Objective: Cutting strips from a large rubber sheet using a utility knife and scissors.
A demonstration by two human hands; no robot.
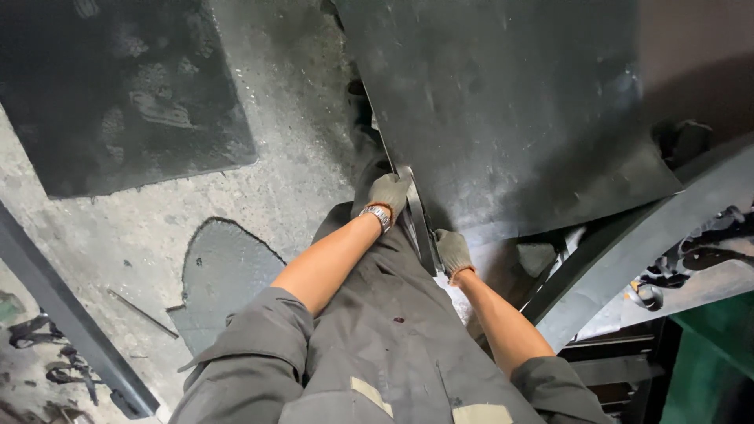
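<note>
Gripping the near edge of a large dark rubber sheet [510,102], both gloved hands are closed on it where it overhangs a metal frame. The left hand [389,192], in a grey knit glove with a metal-link wristwatch [377,216] above the cuff, is curled over the sheet's left border, fingers wrapped round a narrow steel bar [416,216] that runs along that edge; the grasp looks tight, which suggests the edge is being steadied against the sheet's weight. The right hand [453,251], likewise gloved, clamps the same border lower down and nearer the body, just beside the left hand, the two a little apart along the bar. The sheet extends up and to the right from the hands, its lower right corner sagging over a curved dark beam [628,251]. How much of the sheet lies under the fingers cannot be told.

Grey work overalls [377,345] with rolled sleeves fill the foreground. To the left, on the stained concrete floor [290,141], lie a second black mat [118,86], a smaller rounded offcut [224,271] and a thin metal rod [141,312]. A slanting steel rail [71,322] crosses the lower left corner.
</note>
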